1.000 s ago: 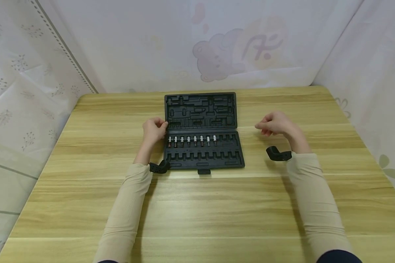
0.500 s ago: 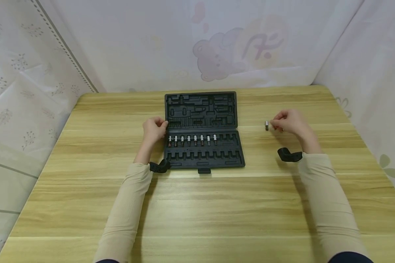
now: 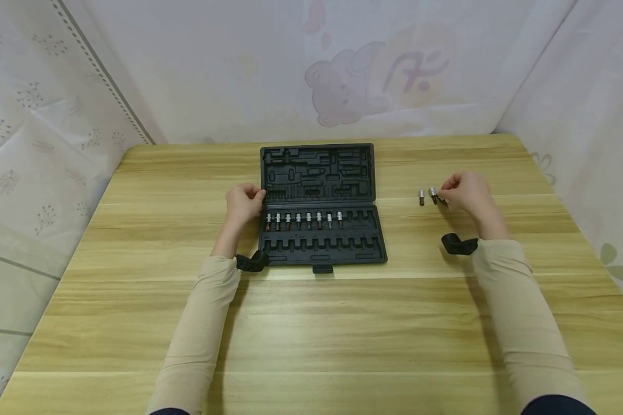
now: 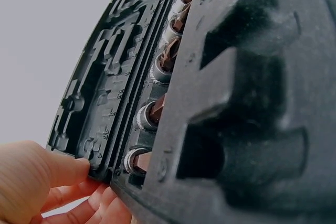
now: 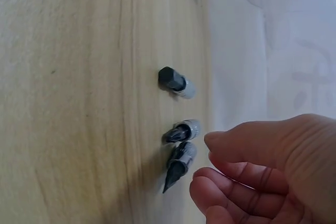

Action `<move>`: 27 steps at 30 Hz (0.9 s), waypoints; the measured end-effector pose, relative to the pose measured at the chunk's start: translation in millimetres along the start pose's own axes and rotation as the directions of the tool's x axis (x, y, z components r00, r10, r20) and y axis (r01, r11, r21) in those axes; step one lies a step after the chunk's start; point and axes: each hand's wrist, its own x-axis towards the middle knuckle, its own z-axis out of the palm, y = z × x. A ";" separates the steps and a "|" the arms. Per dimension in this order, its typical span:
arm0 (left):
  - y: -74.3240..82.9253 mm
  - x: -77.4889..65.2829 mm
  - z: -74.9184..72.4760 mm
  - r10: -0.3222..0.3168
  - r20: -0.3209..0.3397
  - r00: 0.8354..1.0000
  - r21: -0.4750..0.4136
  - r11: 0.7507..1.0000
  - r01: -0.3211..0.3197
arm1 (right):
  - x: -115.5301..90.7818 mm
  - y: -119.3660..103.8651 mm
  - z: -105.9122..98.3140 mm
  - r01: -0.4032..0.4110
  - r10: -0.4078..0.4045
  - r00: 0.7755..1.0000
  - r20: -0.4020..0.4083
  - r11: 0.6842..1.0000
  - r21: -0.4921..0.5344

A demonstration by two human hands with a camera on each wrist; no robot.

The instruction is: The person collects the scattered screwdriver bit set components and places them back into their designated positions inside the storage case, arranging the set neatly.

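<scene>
On wood-grain tabletop (image 3: 342,334) before pale printed backdrop (image 3: 228,75), gripping left edge of open black bit-socket case (image 3: 322,235) with left hand (image 3: 243,203), counting eight bit sockets (image 3: 308,218) in its upper row. Hovering with right hand (image 3: 469,192) just beside three loose bit sockets (image 5: 185,129) lying on tabletop to right of case, bending fingers loosely and grasping nothing.
</scene>
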 end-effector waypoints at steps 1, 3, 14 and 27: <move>-0.1 0.0 0.1 0.000 -0.001 1.000 0.000 1.000 0.000 | 0.5 0.5 0.5 -0.002 0.002 1.000 0.001 1.000 -0.004; -0.2 -0.2 0.3 -0.001 0.001 1.000 -0.001 1.000 0.001 | 1.5 1.6 1.5 -0.005 0.005 1.000 0.004 1.000 -0.006; 0.7 -1.7 0.0 -0.010 0.008 1.000 -0.004 1.000 0.010 | 4.5 8.7 3.3 -0.023 0.025 0.999 0.037 0.999 -0.035; -0.6 0.1 -0.1 -0.006 0.006 1.000 -0.008 1.000 0.006 | 2.3 9.8 4.8 -0.101 0.103 0.994 0.024 0.992 -0.079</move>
